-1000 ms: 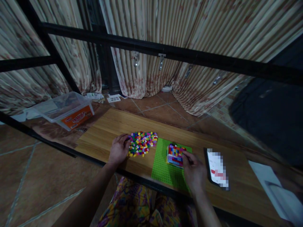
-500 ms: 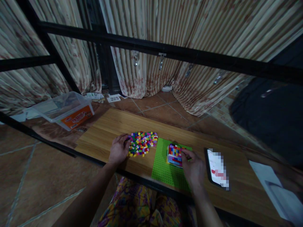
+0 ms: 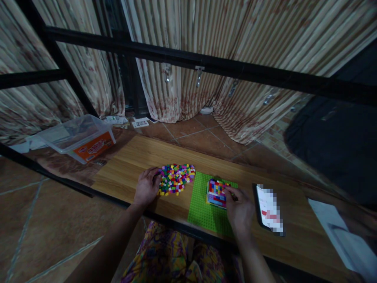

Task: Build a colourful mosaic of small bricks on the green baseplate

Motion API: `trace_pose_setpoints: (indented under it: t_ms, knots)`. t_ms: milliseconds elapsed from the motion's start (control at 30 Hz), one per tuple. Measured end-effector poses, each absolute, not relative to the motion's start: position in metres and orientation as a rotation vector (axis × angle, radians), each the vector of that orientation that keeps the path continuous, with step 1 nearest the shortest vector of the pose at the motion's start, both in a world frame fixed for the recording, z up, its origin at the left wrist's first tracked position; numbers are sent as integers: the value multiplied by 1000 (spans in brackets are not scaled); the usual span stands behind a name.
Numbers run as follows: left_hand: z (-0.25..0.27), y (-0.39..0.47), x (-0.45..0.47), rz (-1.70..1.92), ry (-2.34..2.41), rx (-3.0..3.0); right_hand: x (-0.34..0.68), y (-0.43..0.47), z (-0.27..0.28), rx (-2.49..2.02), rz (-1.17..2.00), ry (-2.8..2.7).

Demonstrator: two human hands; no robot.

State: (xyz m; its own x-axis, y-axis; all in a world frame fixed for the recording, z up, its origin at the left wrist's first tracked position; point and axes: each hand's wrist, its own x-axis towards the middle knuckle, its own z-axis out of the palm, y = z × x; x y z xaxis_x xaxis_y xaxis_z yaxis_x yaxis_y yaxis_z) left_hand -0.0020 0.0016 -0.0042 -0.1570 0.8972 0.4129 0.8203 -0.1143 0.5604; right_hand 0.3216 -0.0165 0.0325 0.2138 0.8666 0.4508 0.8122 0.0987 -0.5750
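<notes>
The left hand (image 3: 146,187) is resting, fingers curled, against a heap of small multicoloured plastic bricks (image 3: 175,179). The right hand (image 3: 240,207) is pinching the studded multicoloured brick block (image 3: 216,192) sitting on a flat green studded baseplate (image 3: 203,208).

Home room, striped curtains (image 3: 188,59), tiled floor (image 3: 200,135)

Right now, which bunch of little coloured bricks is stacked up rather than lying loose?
The block of bricks on the green baseplate, at the right hand. The pile by the left hand lies loose.

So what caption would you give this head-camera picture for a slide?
Right hand on a multicoloured brick block on a green baseplate; left hand at a pile of loose bricks.
</notes>
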Motion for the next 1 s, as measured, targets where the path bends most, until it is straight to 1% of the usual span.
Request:
trace_pose_setpoints:
  t_ms: [400,1000]
  knots:
    - [-1,1,-2,1129,1991,1981,318,-24,23,-1618,-65,-1699]
    - [-4,3,-3,1142,1987,1992,318,-28,28,-1605,149,-1590]
